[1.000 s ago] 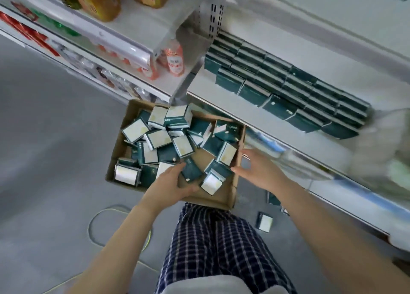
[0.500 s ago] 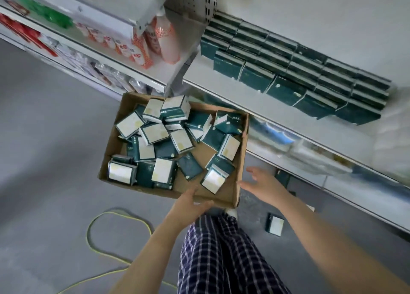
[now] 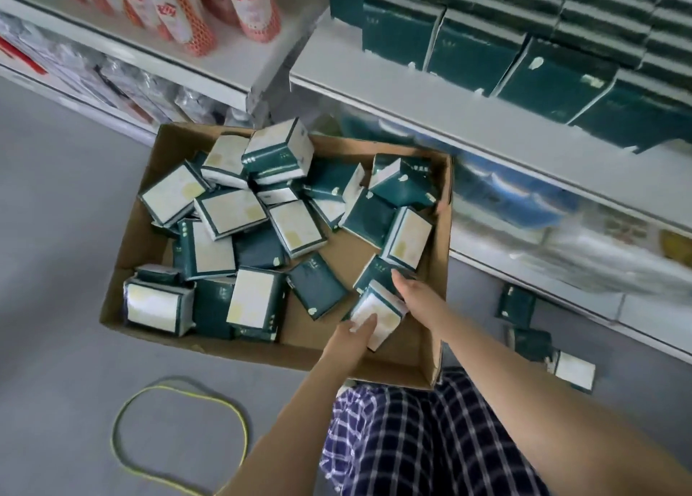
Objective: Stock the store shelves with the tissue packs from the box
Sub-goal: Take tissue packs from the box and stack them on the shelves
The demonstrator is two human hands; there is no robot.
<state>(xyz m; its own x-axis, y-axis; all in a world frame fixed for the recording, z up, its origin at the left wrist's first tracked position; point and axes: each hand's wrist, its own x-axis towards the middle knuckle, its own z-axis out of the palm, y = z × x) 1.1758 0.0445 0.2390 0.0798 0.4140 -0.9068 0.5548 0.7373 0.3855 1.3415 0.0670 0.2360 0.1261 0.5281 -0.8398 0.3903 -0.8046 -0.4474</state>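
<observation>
An open cardboard box lies on the grey floor, holding several loose green-and-white tissue packs. Both my hands are in its near right corner on one pack that lies white face up. My left hand grips the near end, thumb on the white face. My right hand holds the far right side, its fingers curled over the edge. Above, the white shelf carries neat rows of green tissue packs.
Three loose packs lie on the floor right of the box, below the lowest shelf. A yellow cord loops on the floor at the left. Red-and-white bottles stand on the left shelf. My plaid-trousered leg is just behind the box.
Both hands have moved from the box's near edge into the box and taken hold of one pack. The view has come closer to the box and shelf.
</observation>
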